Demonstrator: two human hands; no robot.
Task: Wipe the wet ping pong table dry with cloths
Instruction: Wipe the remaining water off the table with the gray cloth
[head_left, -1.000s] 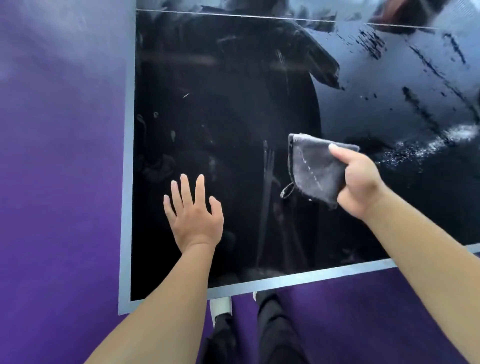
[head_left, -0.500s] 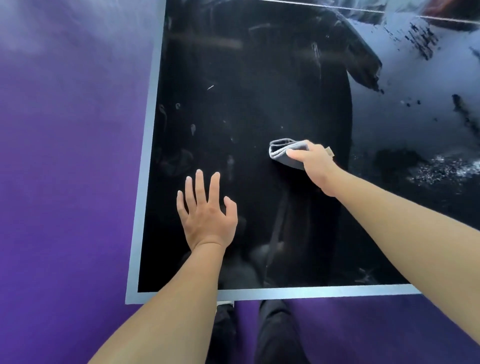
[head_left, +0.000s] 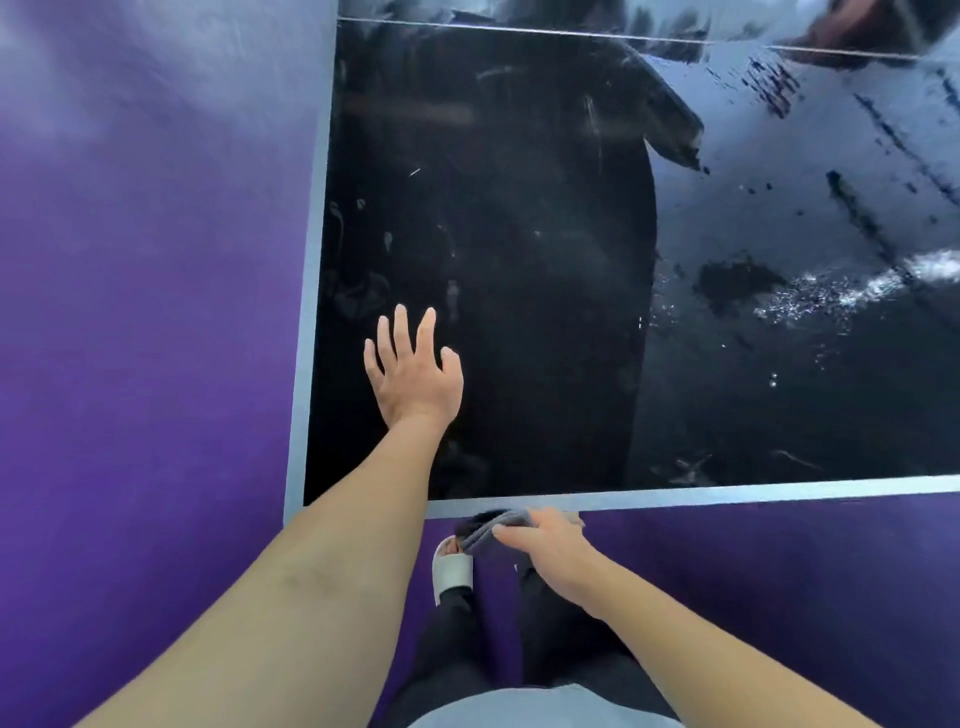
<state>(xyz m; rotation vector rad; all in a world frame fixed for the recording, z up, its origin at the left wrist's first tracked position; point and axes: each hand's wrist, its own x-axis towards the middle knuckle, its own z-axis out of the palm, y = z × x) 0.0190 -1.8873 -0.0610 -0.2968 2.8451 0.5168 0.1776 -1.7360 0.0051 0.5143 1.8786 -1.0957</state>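
one ping pong table (head_left: 519, 234), dark and glossy with a pale edge band; one grey cloth (head_left: 493, 530); two hands; one white slipper (head_left: 453, 569) on a foot below the table edge; purple floor (head_left: 130, 312) all around.

half a second ago the right hand (head_left: 545, 543) pressed the cloth on the tabletop well up from the near edge, beside and above the left hand (head_left: 413, 371). now the right hand and cloth have come back toward the body and sit just past the table's near edge band, over the floor. a second ago the cloth was lifted and hanging unfolded; now it is bunched. the left hand has kept its spot on the table.

the right hand grips the cloth, fingers curled over it and the thumb side against its folded end; the cloth sticks out to the left of the knuckles, above the slipper. whether it touches the table edge cannot be told. the left hand lies flat with fingers straight and spread, palm down on the dark surface near the table's left corner. up and to the right of both hands the tabletop shows wet streaks and beaded water (head_left: 831, 296).
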